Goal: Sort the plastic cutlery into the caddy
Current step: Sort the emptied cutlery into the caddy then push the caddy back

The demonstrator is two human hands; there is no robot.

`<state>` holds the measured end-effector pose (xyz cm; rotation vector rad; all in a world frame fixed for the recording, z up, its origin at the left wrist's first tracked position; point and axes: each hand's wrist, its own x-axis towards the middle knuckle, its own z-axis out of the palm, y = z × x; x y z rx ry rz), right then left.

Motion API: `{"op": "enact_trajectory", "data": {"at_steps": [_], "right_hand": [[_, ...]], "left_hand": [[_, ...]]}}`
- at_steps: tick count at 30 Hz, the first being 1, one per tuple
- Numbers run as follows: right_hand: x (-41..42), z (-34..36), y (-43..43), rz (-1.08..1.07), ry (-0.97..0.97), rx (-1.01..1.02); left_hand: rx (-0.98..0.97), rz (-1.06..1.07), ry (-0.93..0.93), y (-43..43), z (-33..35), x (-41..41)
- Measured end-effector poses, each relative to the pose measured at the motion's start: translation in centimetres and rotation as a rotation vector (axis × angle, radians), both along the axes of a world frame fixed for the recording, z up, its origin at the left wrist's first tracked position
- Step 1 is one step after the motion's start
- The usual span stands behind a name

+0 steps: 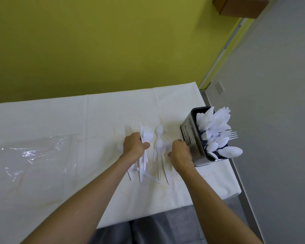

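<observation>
A metal caddy (pixel 188 136) stands at the table's right edge, stuffed with white plastic spoons and forks (pixel 217 132). Loose white cutlery lies in a pile (pixel 158 147) on the white tablecloth between my hands: spoons in the middle, forks and handles fanned toward me. My left hand (pixel 134 147) is closed around a bunch of forks (pixel 145 134) whose tines stick out beyond the fingers. My right hand (pixel 180 152) rests just left of the caddy, fingers curled down onto a fork (pixel 165 140) in the pile.
A crumpled clear plastic bag (pixel 33 152) lies on the table (pixel 77 120) at the left. The table's right edge runs just past the caddy, with grey floor beyond. A yellow-green wall rises behind the table.
</observation>
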<state>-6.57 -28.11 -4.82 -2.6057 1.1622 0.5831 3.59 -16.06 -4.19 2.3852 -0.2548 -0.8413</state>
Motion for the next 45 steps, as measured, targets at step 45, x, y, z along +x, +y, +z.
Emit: {"op": "enact_trajectory", "data": {"at_steps": [45], "right_hand": [[-8.6,11.0,-8.8,-0.069,-0.815,0.042]], "left_hand": [[-0.683,-0.034,-0.087,-9.6,6.9,-9.6]]}}
